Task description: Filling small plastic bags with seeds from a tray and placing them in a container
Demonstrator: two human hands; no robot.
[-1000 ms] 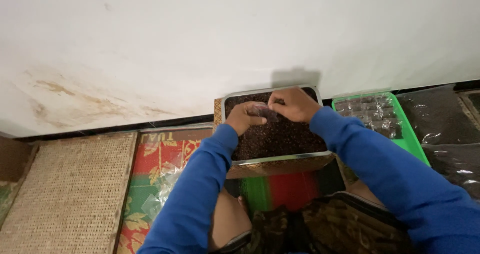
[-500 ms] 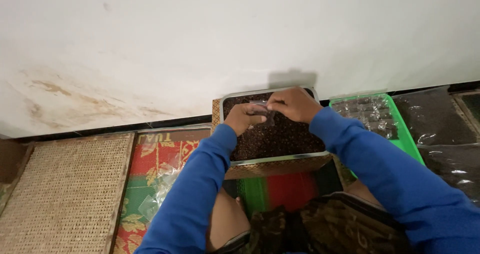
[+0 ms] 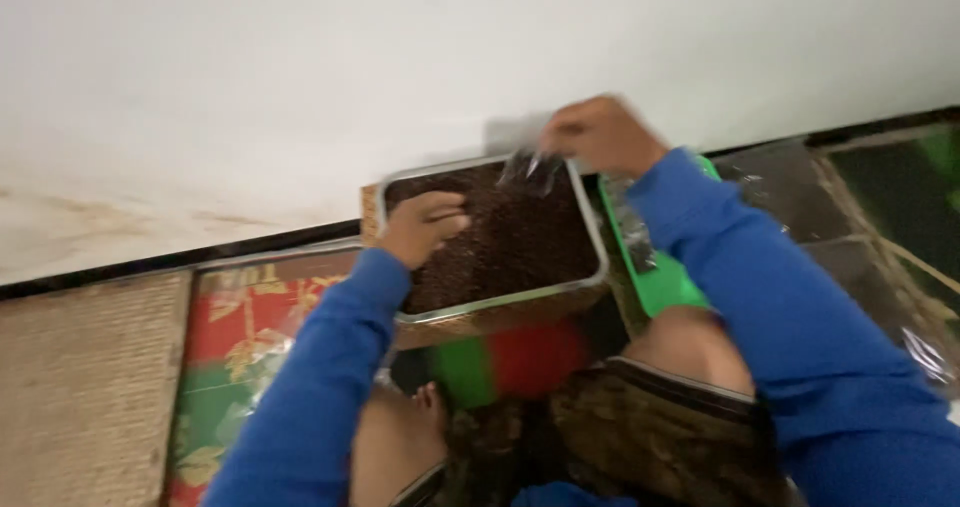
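The right hand (image 3: 598, 135), in the upper middle of the frame, pinches a small clear plastic bag (image 3: 528, 170) by its top edge. The bag looks thin, light and slippery, so its rim is probably the best grip. The left hand (image 3: 422, 227) rests half-curled in the dark grains (image 3: 520, 242) of the metal tray (image 3: 592, 229), but I cannot tell whether it grasps any.

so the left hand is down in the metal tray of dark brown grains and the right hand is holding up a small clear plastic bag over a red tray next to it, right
Not quite: the tray beside it is green, not red. The head view shows the left hand in the rectangular metal tray of dark brown grains, and the right hand holding a small clear plastic bag near the flat green plastic tray.
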